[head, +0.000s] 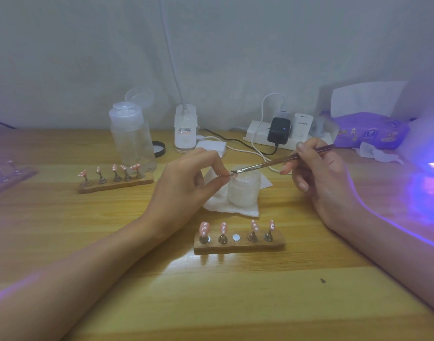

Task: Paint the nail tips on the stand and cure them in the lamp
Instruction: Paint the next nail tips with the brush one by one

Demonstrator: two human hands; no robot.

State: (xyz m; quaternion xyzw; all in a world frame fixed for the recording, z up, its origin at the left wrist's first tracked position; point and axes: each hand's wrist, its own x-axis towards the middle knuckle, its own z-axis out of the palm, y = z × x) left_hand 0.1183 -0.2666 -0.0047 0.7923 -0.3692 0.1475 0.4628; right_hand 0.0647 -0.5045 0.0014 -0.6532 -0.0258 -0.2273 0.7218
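Currently, the left hand (186,183) pinches a small piece between thumb and forefinger, the other fingers loosely curled beneath. From the gap on the stand, the piece is judged to be a nail tip (232,175) on its holder. The right hand (319,178) grips the brush (272,162) like a pen. The bristle end is touching or just beside the tip; which of the two cannot be told. Both meet directly above the open jar (243,190), which sits on a folded tissue (235,209). The stand (238,246) lies nearer the person on the table (211,291), carrying four pink dotted tips and one bare magnet (236,237) at its middle position. The lamp (430,148) glows violet at the right edge, well apart from the hands.

Likely faults:
- The pinch is narrow, so brush pressure could twist the tip or drop it into the jar.
- Excess product on the bristles could run over the tip's edge onto the fingers.
- Returning the tip to the magnet could knock the neighbouring tips.
- Stray lamp light reaches the table and could begin hardening product in the open jar.
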